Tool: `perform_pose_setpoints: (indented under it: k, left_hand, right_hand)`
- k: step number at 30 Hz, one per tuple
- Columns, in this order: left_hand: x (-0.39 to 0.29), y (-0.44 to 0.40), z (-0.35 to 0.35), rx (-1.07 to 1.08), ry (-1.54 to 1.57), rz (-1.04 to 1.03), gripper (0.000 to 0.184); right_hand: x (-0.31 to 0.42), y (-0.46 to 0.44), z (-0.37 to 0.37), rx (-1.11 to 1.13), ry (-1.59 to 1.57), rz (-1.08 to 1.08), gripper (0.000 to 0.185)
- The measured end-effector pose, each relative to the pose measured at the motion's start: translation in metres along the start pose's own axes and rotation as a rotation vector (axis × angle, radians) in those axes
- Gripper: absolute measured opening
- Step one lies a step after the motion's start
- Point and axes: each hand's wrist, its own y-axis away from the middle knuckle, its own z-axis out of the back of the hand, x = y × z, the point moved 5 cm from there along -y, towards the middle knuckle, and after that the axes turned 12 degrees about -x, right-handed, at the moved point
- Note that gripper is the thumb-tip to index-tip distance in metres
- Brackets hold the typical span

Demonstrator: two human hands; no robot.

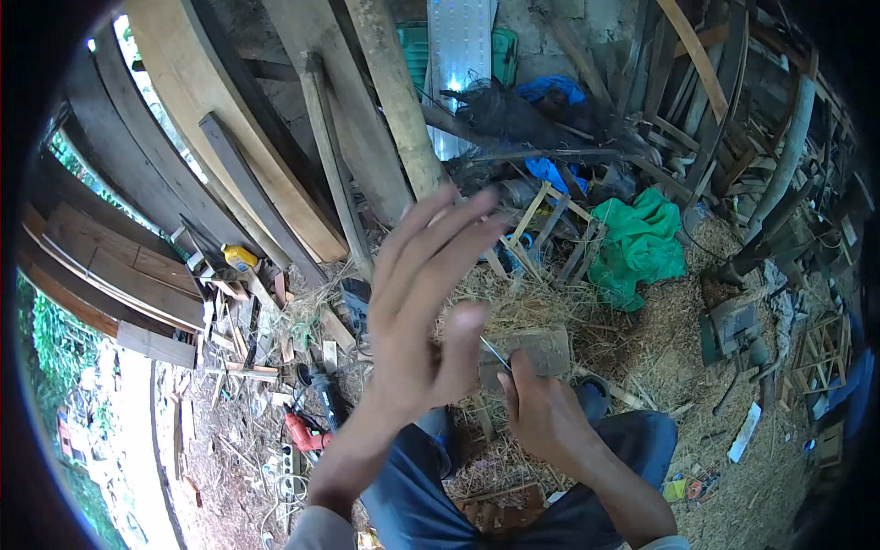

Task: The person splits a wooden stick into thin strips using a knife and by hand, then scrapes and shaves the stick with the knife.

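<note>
Pointing thin tool (type unclear) to 10 o'clock, R hand clamps it, prob. for control; L hand up, fingers apart

Fisheye field under uneven daylight. The raised left hand is slightly blurred; the right hand appears sharper. Overexposed outdoor ground glares to their left, a metal sheet reflects light beyond them, and outer planks bow toward black edges.
</note>
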Motion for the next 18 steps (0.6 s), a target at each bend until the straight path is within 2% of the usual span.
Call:
perform_pose_setpoints:
  k: [2, 3, 5, 6, 8, 9, 11, 13, 18]
  left_hand:
    - [-0.018, -0.031, -0.011, 0.192, -0.1, -0.081, 0.048]
    - [-0.019, -0.028, -0.019, 0.182, -0.102, -0.084, 0.048]
    - [-0.009, -0.001, -0.056, 0.434, -0.166, -0.136, 0.06]
    - [-0.002, 0.012, -0.064, 0.428, -0.17, -0.145, 0.06]
    - [0.004, 0.022, -0.08, 0.585, -0.212, -0.092, 0.063]
    - [0.0, 0.012, -0.078, 0.58, -0.205, -0.102, 0.063]
    - [-0.015, -0.021, -0.056, 0.424, -0.143, -0.132, 0.062]
    - [-0.024, -0.03, -0.05, 0.417, -0.157, -0.154, 0.063]
    - [0.008, 0.012, -0.081, 0.605, -0.197, -0.117, 0.061]
  right_hand:
    - [0.002, 0.001, -0.002, -0.018, -0.019, 0.01, 0.017]
    - [0.003, 0.0, -0.002, -0.021, -0.013, 0.017, 0.017]
    - [0.004, -0.001, -0.001, -0.016, -0.07, -0.018, 0.018]
    - [0.004, -0.002, -0.005, -0.024, -0.069, -0.01, 0.018]
    - [0.003, -0.006, -0.005, -0.118, -0.034, 0.07, 0.017]
    - [0.005, -0.006, -0.002, -0.13, -0.028, 0.069, 0.017]
    - [0.003, -0.005, -0.003, -0.072, -0.037, 0.019, 0.019]
    - [0.002, -0.004, 0.001, -0.09, -0.024, 0.024, 0.019]
    - [-0.007, -0.011, 0.002, -0.131, 0.038, 0.044, 0.024]
